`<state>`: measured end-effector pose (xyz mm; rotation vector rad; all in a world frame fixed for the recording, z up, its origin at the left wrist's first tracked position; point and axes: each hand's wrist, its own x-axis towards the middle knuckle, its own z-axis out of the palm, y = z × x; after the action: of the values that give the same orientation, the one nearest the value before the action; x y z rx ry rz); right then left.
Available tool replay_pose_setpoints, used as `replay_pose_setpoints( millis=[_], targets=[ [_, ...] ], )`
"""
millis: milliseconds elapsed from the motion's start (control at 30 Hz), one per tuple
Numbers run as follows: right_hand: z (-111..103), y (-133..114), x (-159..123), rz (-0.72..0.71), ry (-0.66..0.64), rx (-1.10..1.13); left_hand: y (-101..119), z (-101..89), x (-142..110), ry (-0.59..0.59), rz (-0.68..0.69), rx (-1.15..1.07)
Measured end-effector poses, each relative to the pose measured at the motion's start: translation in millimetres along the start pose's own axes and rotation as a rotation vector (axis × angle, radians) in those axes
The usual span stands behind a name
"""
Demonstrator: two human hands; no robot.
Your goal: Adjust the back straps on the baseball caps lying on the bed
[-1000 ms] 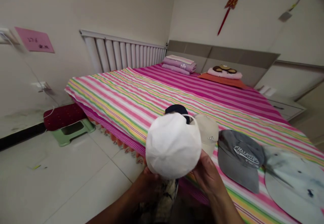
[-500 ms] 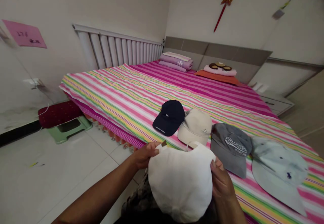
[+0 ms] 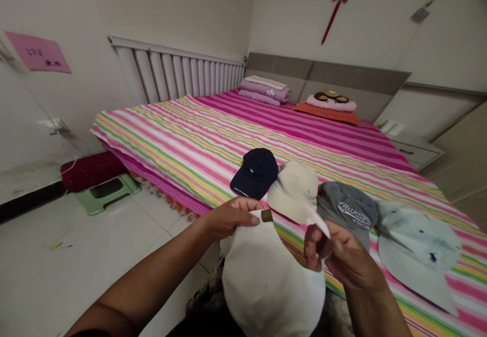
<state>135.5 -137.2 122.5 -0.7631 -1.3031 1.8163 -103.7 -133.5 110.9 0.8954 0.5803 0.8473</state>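
A white cap (image 3: 272, 281) is held low in front of me, its back opening turned up. My left hand (image 3: 234, 217) pinches the cap's edge beside a small olive-brown buckle (image 3: 267, 215). My right hand (image 3: 342, 250) grips the other side and the loose white strap (image 3: 318, 221), which sticks up between its fingers. Just past my hands, a row of caps lies on the bed: a navy cap (image 3: 255, 172), a beige cap (image 3: 292, 190), a grey cap (image 3: 348, 210) with lettering, and a pale green cap (image 3: 418, 250). My right hand partly covers the grey one.
The bed (image 3: 171, 144) has a striped sheet. Folded purple bedding (image 3: 264, 92) and a pink pillow (image 3: 330, 103) lie by the headboard (image 3: 342, 80). On the floor at left are a green stool (image 3: 104, 195) and a dark red bundle (image 3: 93, 171). A white radiator (image 3: 171, 73) lines the wall.
The cap's back opening has spread apart, with the strap end now free of the buckle side. My right hand has shifted right and turned, raising the strap. My left hand has moved slightly up and right.
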Motion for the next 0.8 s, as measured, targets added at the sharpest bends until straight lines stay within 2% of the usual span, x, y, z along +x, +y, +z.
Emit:
replay_pose_setpoints(
  millis=[167,400,633,800],
  targets=[
    [12,-9,2,-0.112,0.068,-0.051,15,7.2,1,-0.037,0.044,0.214],
    [41,-8,9,-0.043,0.114,-0.109,13,14.5,4,-0.057,0.114,0.463],
    [46,-1,17,-0.014,0.189,-0.109,8,22.1,5,0.005,0.209,0.595],
    [51,-1,19,0.024,0.163,-0.035,2,27.0,5,0.091,0.387,0.677]
  ],
)
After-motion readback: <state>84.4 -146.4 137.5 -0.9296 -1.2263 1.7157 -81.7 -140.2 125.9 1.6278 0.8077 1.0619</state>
